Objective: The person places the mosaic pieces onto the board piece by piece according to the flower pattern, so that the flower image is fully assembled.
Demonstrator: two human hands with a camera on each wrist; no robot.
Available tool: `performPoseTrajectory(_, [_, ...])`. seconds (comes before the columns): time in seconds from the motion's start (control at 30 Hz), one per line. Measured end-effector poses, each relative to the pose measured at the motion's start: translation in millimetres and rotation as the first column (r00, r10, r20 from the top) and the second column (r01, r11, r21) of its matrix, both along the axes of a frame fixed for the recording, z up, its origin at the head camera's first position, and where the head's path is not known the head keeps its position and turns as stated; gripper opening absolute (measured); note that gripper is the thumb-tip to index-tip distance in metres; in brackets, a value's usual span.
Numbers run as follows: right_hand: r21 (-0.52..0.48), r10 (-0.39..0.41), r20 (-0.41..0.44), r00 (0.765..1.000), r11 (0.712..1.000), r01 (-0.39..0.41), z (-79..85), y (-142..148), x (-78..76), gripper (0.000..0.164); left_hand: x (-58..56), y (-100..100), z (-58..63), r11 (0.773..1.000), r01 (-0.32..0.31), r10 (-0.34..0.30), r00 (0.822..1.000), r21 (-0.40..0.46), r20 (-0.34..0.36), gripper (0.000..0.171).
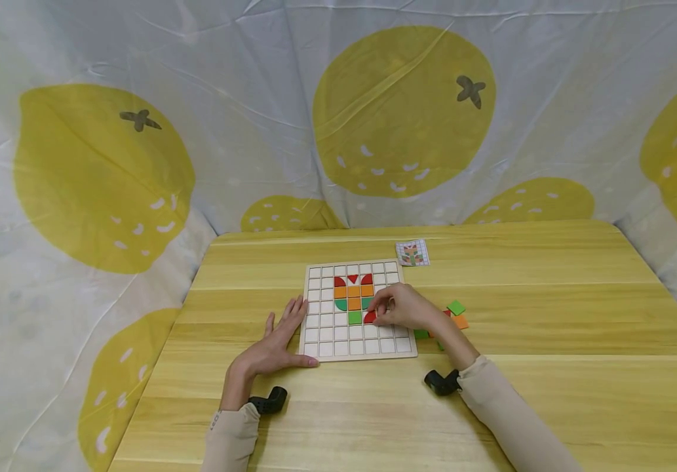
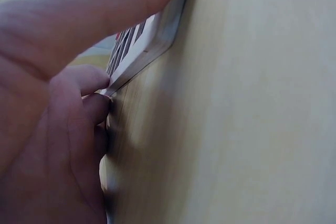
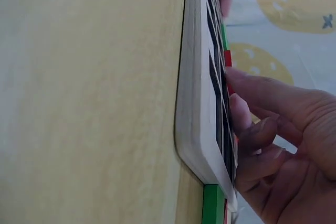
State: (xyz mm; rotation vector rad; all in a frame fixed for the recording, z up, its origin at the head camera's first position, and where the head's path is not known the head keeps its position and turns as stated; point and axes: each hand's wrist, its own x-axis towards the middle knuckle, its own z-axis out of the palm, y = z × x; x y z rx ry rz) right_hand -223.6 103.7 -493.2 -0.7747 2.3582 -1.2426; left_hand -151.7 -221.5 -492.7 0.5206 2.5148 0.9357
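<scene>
A square wooden grid board (image 1: 322, 333) lies on the table with red, orange and green tiles set in its cells. My left hand (image 1: 273, 346) rests at the board's left side, fingers spread along the edge and thumb on the front left corner. In the left wrist view, that thumb (image 2: 105, 9) lies across the board's corner. Over the right half of the board, my right hand (image 1: 400, 307) pinches a red quarter-round tile (image 1: 370, 317) beside the light green square tile (image 1: 354, 318). The right wrist view shows the fingertips at this red tile (image 3: 228, 57).
A small printed pattern card (image 1: 412, 253) lies behind the board's far right corner. Loose tiles (image 1: 456, 307) in green, orange and red lie right of the board, partly hidden by my right forearm. A lemon-print cloth (image 1: 403, 111) hangs behind the table (image 1: 527, 288).
</scene>
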Motion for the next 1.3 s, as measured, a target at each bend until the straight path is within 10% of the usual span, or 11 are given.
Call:
performPoseTrajectory(0.93, [0.009,-0.089,0.015,0.996,0.996,0.088,1.6,1.2,5.2,0.015,-0.4,-0.4,-1.2,1.0,-0.002,0.002,1.0,0.003,-0.009,0.119])
performPoseTrajectory(1.3, [-0.035,-0.142,0.072,0.987,0.989,0.145,11.3,48.6,0.9,0.023,-0.4,-0.7,-2.3,1.0,-0.004,0.004,1.0,0.0,-0.003,0.12])
